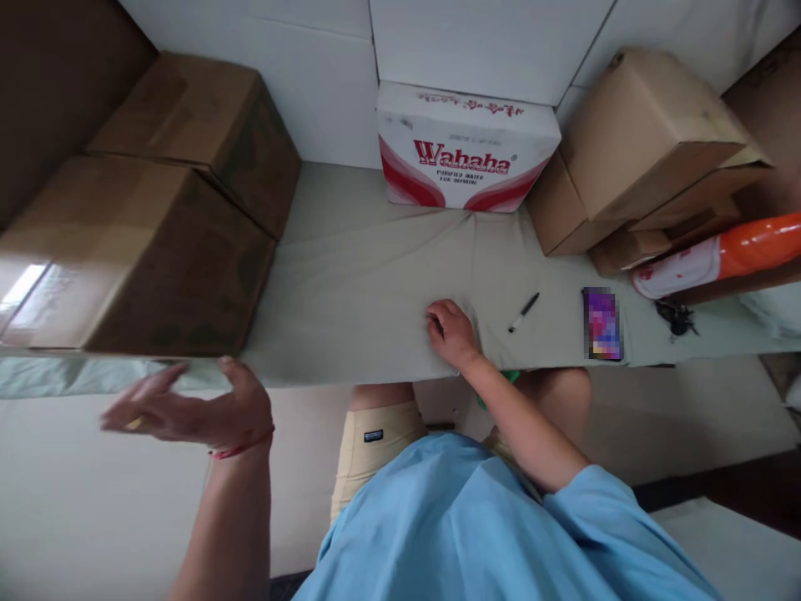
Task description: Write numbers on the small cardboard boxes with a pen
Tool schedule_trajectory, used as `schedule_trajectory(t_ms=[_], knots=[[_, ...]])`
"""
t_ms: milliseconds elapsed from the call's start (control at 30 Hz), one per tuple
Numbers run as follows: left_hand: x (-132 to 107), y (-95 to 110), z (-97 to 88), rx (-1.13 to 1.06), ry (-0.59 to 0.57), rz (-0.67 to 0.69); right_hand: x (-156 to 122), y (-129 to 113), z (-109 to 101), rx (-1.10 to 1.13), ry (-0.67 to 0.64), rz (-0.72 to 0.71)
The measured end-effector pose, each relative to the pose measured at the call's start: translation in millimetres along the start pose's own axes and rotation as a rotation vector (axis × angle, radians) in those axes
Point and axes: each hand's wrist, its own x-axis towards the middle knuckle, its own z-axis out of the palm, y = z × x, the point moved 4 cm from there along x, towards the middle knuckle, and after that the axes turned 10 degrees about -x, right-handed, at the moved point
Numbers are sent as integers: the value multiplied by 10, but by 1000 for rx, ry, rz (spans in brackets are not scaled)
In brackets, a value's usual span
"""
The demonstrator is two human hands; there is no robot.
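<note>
My left hand (197, 409) hovers just off the front edge of the covered surface, below the nearer cardboard box (181, 259). Its thumb and fingers are spread apart with nothing between them, and the fingers are slightly blurred. A yellow ring and a red cord bracelet show on it. My right hand (451, 335) rests on the grey-green cloth (350, 292) with its fingers curled in loosely; I see nothing in it. To its right lies a black-and-white pen (524, 312), and farther right a smartphone (603, 324) with a blurred-out screen.
Another cardboard box (181, 108) stands behind the left one. A white and red Wahaha water carton (466, 150) sits against the wall. Stacked brown boxes (657, 142) fill the back right, beside an orange and white cylinder (719, 255) and a small dark bundle, perhaps keys (676, 317).
</note>
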Motion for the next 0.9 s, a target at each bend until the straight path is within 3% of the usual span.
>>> schedule_trajectory(t_ms=[67,133,267,367,467,567,633,700,767,833,900], knots=[[24,175,21,16,72,149,8,8,1,6,-6,4],[130,285,85,16,32,247,6,7,8,14,-5,6],[332,306,130,16,39,257,-28,-42,-19,32,3,4],[299,263,221,-11,-20,226,-9,-12,-281,23,101,2],[120,213,398,-37,-109,182,94,304,-964,-129,403,41],[-79,190,564,-42,-156,171,247,993,-1978,-371,721,166],[-159,193,626,-12,-157,170,367,1542,-2693,-534,846,226],[-173,197,647,31,-147,161,510,2038,-3310,-677,861,276],[-122,191,650,74,-153,142,678,2404,-3738,-723,766,353],[-28,171,648,96,-167,128,846,2582,-3968,-722,699,437],[81,149,649,102,-175,125,1006,2636,-4038,-717,664,554]])
